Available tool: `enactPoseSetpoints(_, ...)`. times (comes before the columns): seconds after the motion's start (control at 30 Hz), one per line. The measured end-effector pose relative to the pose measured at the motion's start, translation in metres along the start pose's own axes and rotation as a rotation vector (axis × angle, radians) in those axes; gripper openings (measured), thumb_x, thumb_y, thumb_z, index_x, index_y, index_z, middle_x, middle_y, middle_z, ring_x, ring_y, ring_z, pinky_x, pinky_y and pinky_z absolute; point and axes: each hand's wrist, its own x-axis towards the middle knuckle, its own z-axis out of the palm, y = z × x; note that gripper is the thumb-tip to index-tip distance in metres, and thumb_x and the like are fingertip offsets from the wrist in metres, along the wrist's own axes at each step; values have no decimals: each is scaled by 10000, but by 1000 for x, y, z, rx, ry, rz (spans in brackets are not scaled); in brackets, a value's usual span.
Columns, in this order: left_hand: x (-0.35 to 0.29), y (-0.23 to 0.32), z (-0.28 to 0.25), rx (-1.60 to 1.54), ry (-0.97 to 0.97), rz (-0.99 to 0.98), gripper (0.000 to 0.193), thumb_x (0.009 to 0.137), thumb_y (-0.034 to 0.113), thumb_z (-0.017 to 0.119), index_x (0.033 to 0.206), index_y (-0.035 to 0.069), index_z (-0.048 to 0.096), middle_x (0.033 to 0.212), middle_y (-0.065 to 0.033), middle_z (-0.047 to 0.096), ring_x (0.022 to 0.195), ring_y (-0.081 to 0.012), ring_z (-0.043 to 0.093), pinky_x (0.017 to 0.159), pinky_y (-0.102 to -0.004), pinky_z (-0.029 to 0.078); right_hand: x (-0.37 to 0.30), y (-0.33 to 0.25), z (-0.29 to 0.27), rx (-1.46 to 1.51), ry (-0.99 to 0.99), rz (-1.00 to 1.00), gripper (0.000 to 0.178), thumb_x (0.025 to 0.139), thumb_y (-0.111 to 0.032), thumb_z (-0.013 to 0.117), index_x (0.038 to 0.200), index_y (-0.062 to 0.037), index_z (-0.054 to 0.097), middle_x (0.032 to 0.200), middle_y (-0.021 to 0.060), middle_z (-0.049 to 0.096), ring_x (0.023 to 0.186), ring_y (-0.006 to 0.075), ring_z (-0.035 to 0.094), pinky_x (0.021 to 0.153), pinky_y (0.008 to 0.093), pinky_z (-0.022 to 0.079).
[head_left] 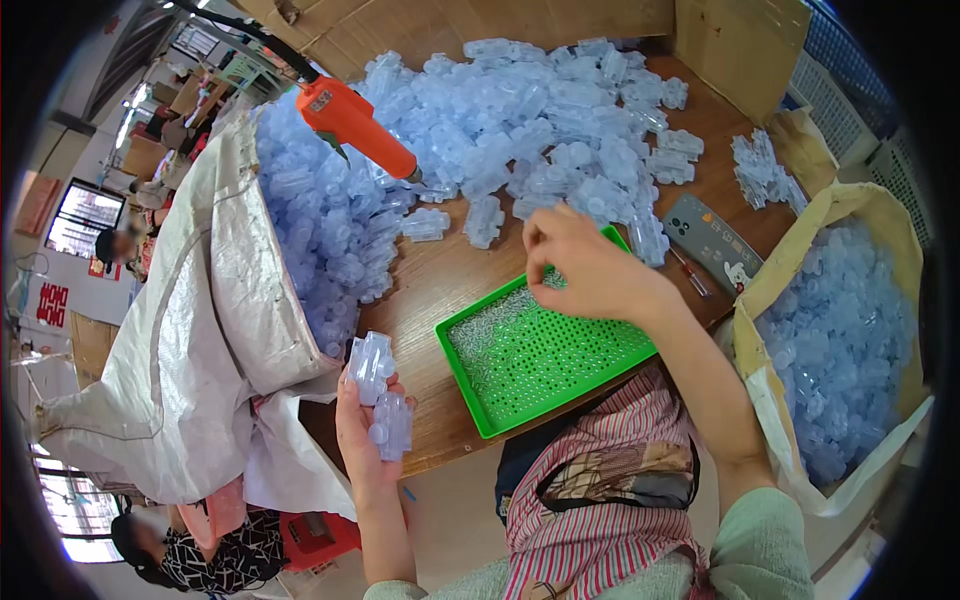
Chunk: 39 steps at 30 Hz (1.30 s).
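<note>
My left hand (357, 430) is closed around two clear bluish plastic parts (372, 368), one above the other, in front of the table's near edge. Over the far side of a green perforated tray (548, 402) is my right hand (590, 268), its fingers curled and pinched together. Whatever lies between those fingertips is too small or hidden to make out. Small silvery screws (482, 345) are spread in the tray, thickest toward its left end. An orange electric screwdriver (355, 125) hangs tip-down above the table, beyond both hands.
A large heap of clear plastic parts (480, 110) covers the table's far side, spilling from a white sack (250, 270) at left. At right lie a grey case (712, 240), a small hand screwdriver (692, 275) and an open sack (755, 345) full of parts. Cardboard (530, 30) borders the back.
</note>
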Motion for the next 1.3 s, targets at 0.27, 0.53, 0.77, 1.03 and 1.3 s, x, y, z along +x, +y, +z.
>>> enactPoseSetpoints(0.27, -1, 10, 104, -124, -279, -41, 411, 981, 420, 507, 1197, 76, 568, 1034, -71, 651, 915, -167, 622, 797, -397, 525, -61, -32, -15, 40, 437, 220, 97, 804, -50, 678, 868, -9, 618, 926, 135, 567, 901, 330, 585, 780, 388, 485)
enactPoseSetpoints(0.53, -38, -35, 295, -129, -731, -123, 421, 1043, 311, 420, 1375, 52, 430, 1182, -127, 590, 1015, -188, 606, 846, -344, 520, -164, -166, -88, 491, 781, 201, 252, 967, -202, 544, 851, 2, 636, 846, 128, 596, 788, 261, 611, 766, 415, 492)
enactPoseSetpoints(0.77, -82, -54, 339, 422, -1344, 583, 457, 930, 121, 600, 1374, 76, 501, 1431, -235, 448, 1352, -372, 416, 1071, -401, 361, -256, -230, -48, 79, 906, -49, 236, 966, -242, 535, 938, -24, 620, 955, 113, 579, 888, 251, 582, 836, 430, 453)
enactPoseSetpoints(1.03, -43, -15, 218, 770, -1146, 517, 417, 814, 44, 731, 1217, 80, 628, 959, -66, 694, 852, -198, 650, 731, -308, 518, -190, -170, -84, -261, 1011, -349, 258, 966, -288, 524, 1038, -53, 602, 1079, 96, 560, 1001, 239, 548, 916, 446, 409)
enactPoseSetpoints(1.3, -14, 5, 79, 1206, -277, 476, 312, 836, 56, 703, 1131, 49, 602, 805, -57, 579, 679, -174, 562, 612, -283, 462, -120, -153, -81, -185, 1122, -617, 313, 965, -334, 513, 1138, -82, 584, 1203, 79, 541, 1115, 227, 514, 997, 463, 364)
